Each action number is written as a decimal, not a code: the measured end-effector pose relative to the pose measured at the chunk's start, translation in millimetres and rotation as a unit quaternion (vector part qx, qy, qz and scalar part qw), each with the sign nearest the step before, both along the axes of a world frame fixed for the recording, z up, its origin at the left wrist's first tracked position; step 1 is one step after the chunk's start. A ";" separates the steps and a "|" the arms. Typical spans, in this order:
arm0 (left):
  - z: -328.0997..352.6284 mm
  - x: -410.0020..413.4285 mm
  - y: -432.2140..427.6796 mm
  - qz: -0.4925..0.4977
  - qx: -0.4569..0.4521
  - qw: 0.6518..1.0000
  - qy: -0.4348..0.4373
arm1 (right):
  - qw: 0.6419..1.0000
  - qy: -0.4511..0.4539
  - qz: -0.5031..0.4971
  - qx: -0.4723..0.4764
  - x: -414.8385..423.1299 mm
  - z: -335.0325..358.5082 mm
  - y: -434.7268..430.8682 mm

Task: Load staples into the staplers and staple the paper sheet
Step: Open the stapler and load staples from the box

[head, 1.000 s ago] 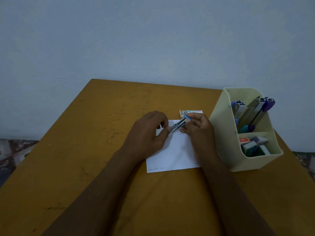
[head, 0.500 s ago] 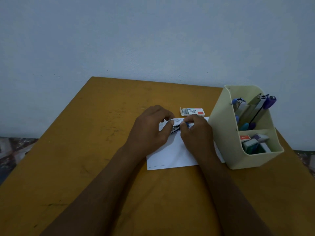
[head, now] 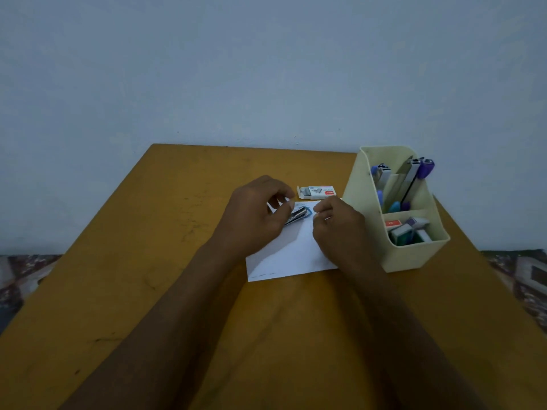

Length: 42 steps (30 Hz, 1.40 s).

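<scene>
**A:** Left hand (head: 257, 216) is wrapped round a small blue-and-metal stapler (head: 298, 215), thumb on top and fingers curled about it, over the far end of the paper sheet (head: 284, 255).

**B:** And the right hand (head: 339, 229)?

**A:** Right beside the stapler's blue tip, just apart from it, with the fingertips (head: 319, 209) bunched together. Whether anything sits between them I can't tell; it's too small and too dim.

**B:** Is the stapler's top lifted?

**A:** Hard to make out. The left fingers bury the rear of it and only the front half shows. I can't say if it touches the sheet either.

**B:** The sheet itself?

**A:** Flat on the mustard-yellow table (head: 133, 276). There are faint marks at the near left corner, and the right wrist covers the right side.

**B:** Further out?

**A:** A staple box (head: 317, 192) lies just beyond the paper's far edge, and its left flap looks open. To the right stands a cream desk organizer (head: 362, 208), but the hand blocks where it meets the sheet. The back compartment holds upright staplers (head: 413, 173) with blue and purple ends. The front one holds little boxes (head: 407, 229), labels unreadable.

**B:** Behind?

**A:** A plain pale wall (head: 266, 69). Both forearms run off the bottom edge.
</scene>
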<state>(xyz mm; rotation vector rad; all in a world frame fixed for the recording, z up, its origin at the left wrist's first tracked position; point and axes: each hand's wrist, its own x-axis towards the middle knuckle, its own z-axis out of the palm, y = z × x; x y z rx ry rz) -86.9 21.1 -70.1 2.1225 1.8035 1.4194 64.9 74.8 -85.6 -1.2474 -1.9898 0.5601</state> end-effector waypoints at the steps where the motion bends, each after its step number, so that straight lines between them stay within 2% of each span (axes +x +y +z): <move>1: 3.2 2.3 -2.2 -0.005 -0.004 1.000 -0.004 | 1.000 -0.013 -0.001 -0.024 5.3 4.0 -6.8; 10: 28.4 43.6 -17.3 -0.115 -0.081 0.990 -0.009 | 0.997 -0.064 -0.013 -0.028 77.1 22.9 -52.4; 17: 39.6 118.2 -20.6 -0.210 -0.151 0.965 0.032 | 0.992 -0.039 -0.104 -0.057 164.8 34.8 -82.0; 19: 42.5 142.7 -23.1 -0.235 -0.141 0.960 0.052 | 0.988 -0.036 -0.136 -0.069 188.1 36.3 -86.8; 25: 40.8 214.7 -23.8 -0.323 -0.124 0.935 0.082 | 0.976 -0.024 -0.195 -0.092 259.0 35.2 -105.5; 34: 22.3 341.9 -32.1 -0.436 -0.191 0.866 0.153 | 0.928 -0.050 -0.329 -0.164 366.2 1.0 -153.4; 42: -0.9 404.4 -35.8 -0.464 -0.234 0.830 0.201 | 0.905 -0.041 -0.384 -0.179 402.9 -11.4 -175.9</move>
